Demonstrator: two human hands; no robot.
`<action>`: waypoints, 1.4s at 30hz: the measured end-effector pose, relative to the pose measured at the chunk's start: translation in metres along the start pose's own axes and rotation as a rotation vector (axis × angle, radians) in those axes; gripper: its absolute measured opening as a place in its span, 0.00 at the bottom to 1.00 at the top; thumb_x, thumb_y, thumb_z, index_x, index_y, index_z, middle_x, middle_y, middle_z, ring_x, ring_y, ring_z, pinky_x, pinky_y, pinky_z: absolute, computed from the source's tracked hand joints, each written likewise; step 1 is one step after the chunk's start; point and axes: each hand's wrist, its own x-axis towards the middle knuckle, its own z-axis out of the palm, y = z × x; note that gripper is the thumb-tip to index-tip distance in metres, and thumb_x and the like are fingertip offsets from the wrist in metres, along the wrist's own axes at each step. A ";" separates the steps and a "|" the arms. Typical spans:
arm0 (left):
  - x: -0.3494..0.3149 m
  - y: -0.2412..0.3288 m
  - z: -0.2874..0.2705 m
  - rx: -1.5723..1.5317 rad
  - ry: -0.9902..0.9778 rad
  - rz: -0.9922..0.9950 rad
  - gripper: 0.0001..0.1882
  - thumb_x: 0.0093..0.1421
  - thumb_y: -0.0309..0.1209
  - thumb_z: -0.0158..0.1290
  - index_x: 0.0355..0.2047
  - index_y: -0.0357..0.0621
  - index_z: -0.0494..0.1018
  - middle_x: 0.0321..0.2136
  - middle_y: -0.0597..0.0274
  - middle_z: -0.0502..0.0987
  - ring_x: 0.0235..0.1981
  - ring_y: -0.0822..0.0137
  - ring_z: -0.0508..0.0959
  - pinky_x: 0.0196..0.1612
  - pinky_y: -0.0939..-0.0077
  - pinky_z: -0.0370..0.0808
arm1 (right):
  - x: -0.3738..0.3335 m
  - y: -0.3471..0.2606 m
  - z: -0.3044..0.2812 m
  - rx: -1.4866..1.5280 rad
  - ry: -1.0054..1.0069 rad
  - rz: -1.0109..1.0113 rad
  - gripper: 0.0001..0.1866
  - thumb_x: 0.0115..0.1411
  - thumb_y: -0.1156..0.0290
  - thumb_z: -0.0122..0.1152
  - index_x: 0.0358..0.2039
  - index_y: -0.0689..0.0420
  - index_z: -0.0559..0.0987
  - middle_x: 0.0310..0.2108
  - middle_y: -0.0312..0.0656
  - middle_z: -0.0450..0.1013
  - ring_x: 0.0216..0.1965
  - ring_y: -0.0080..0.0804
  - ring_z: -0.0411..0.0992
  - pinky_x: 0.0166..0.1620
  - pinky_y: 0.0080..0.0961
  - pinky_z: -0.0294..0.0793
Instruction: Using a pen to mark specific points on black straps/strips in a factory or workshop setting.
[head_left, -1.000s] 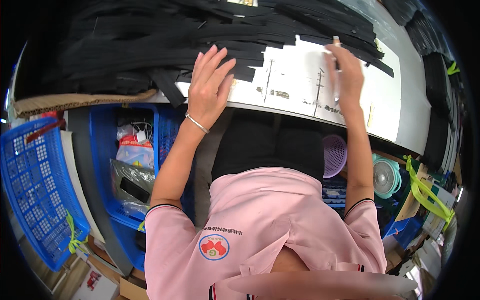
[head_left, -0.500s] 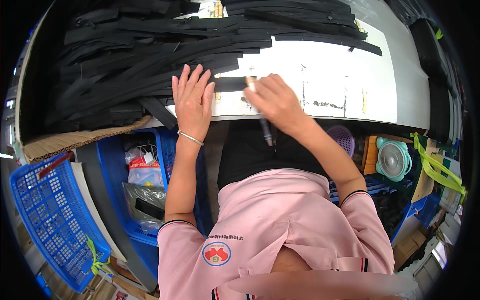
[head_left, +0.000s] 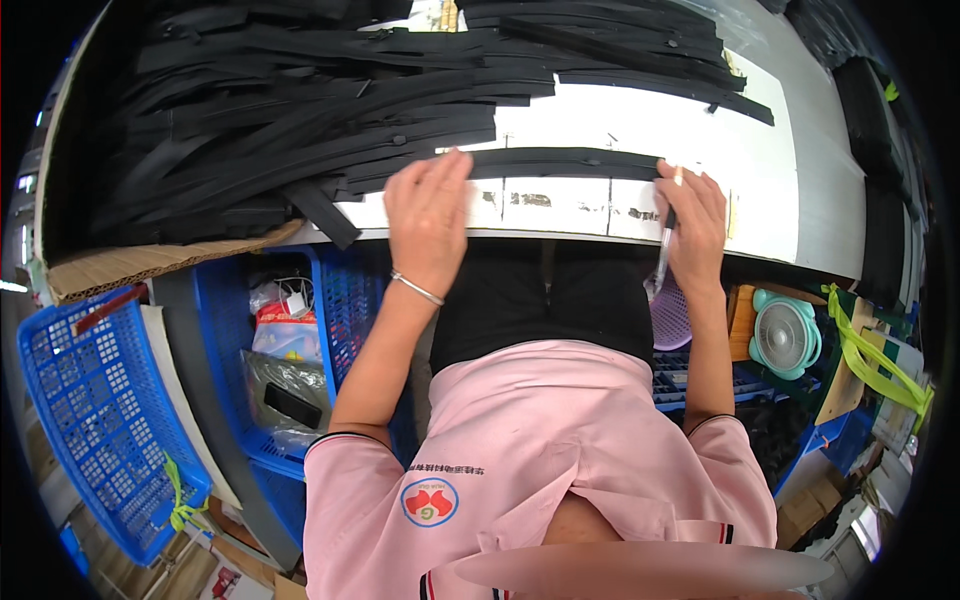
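Note:
A long black zipper point(head_left: 545, 160) with a small slider lies stretched from left to right over a white marked sheet point(head_left: 560, 215) near the table's front edge. My right hand point(head_left: 697, 220) grips its right end between thumb and fingers. The same hand also holds a slim dark and silver pen point(head_left: 665, 245), pointing down toward me. My left hand point(head_left: 430, 215), slightly blurred and wearing a bracelet, rests its outstretched fingers over the zipper's left part. Just beyond and to the left lies a thick pile of similar black zippers point(head_left: 250, 130).
A cardboard edge point(head_left: 170, 270) borders the table's front left. Below stand blue baskets point(head_left: 90, 420), one holding bags and a dark phone point(head_left: 292, 404). On the right are a purple basket point(head_left: 672, 315) and a turquoise fan point(head_left: 786, 333). Black material point(head_left: 885, 215) lies beyond the table's right end.
My right hand has moved right with the pen and the zipper's end, so a longer stretch of zipper shows. My left hand has shifted slightly right and its spread fingers have come together.

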 end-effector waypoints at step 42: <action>-0.023 0.026 0.007 0.013 -0.169 -0.069 0.41 0.59 0.50 0.64 0.69 0.50 0.66 0.66 0.59 0.68 0.72 0.52 0.59 0.72 0.45 0.48 | 0.073 -0.105 0.033 1.039 -0.031 0.516 0.08 0.68 0.71 0.62 0.41 0.62 0.83 0.30 0.32 0.79 0.26 0.14 0.70 0.30 0.15 0.69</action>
